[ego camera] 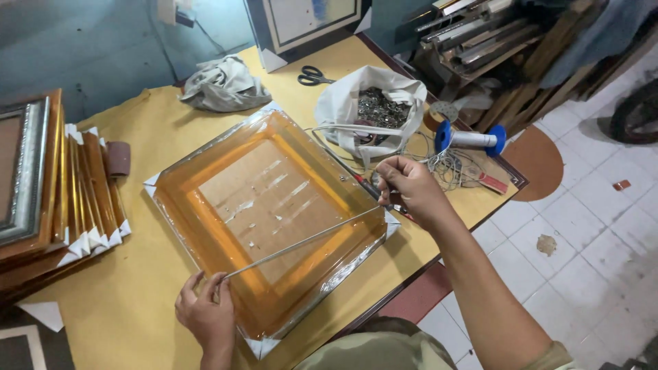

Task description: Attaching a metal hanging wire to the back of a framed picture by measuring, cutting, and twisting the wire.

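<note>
Near the table's front edge, the left hand point(205, 316) pinches one end of a thin, springy wire point(301, 240) stretched across the plastic-wrapped frame point(264, 212), while the right hand point(411, 192) grips the other end with a tool; the frame looks stiff but slippery.

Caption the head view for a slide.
Left hand and right hand stretch a wire across a plastic-wrapped picture frame on a yellow table.

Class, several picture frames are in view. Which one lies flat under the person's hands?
The plastic-wrapped frame at the table's middle, wire stretched across it; the other frames are stacked at left.
</note>
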